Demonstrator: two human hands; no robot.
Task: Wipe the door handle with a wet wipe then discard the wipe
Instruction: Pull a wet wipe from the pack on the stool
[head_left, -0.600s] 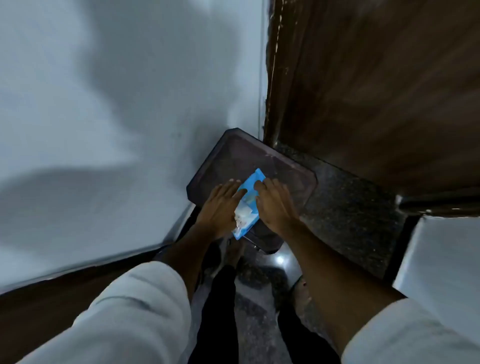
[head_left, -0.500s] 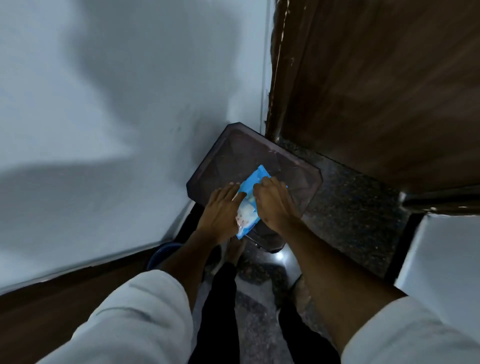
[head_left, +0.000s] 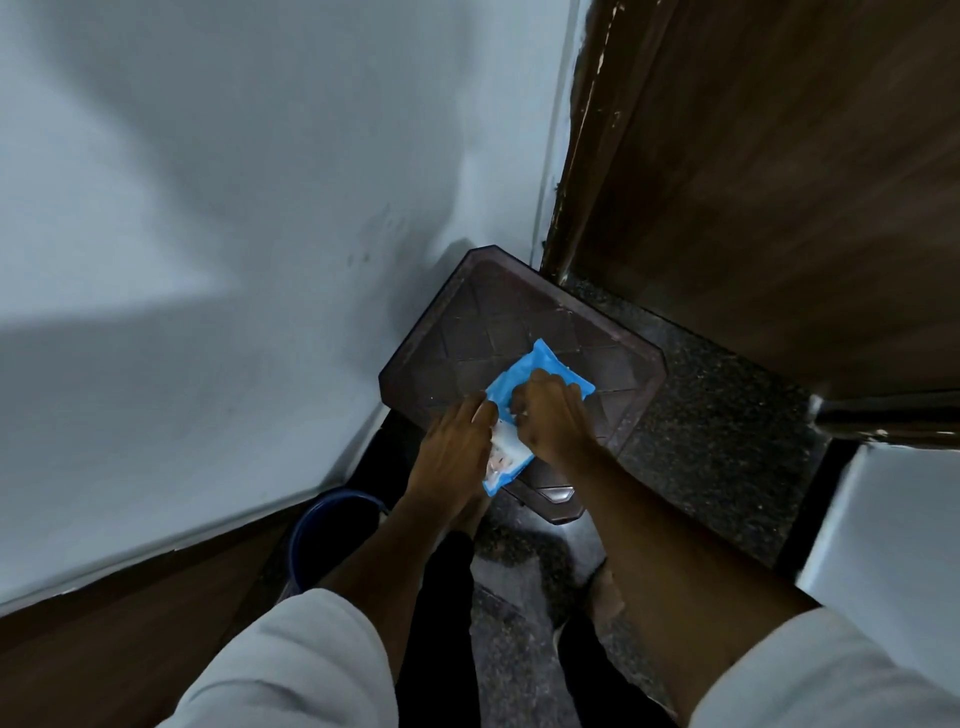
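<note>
The blue wipe pack (head_left: 524, 410) lies lengthwise between both hands, left hand (head_left: 457, 452) flat on it, right hand (head_left: 550, 415) curled, pinching its top.

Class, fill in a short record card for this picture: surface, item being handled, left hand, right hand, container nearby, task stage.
surface: dark brown stool in the corner by the wall
item: blue wet wipe pack lying on the stool
left hand: resting on the pack's near end
right hand: fingers curled at the pack's middle
container: blue bucket on the floor, left of the stool
stage: no loose wipe visible; door handle not in view
</note>
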